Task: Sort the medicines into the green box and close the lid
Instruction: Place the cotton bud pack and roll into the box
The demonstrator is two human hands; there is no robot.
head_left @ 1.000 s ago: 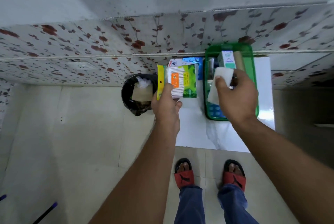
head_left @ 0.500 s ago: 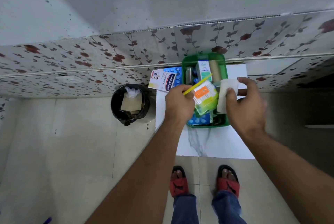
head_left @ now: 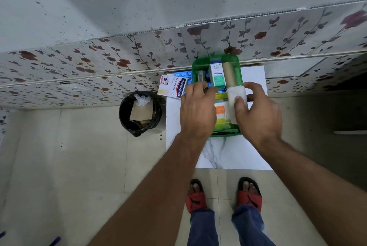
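Observation:
The green box stands open on a small white marbled table against the wall. Inside it are a white and green medicine carton, a brown roll and an orange and green packet lying flat. My left hand is spread palm down over the box's left side, next to that packet. My right hand grips a white gauze roll over the box's right side. A plaster box and a blue blister strip lie on the table left of the green box.
A black bin with cardboard and plastic in it stands on the tiled floor left of the table. A flower-patterned wall runs behind. My feet in red sandals are just in front of the table.
My left hand carried the orange and green packet from the left of the box into it and laid it flat. My right hand kept the gauze roll over the box.

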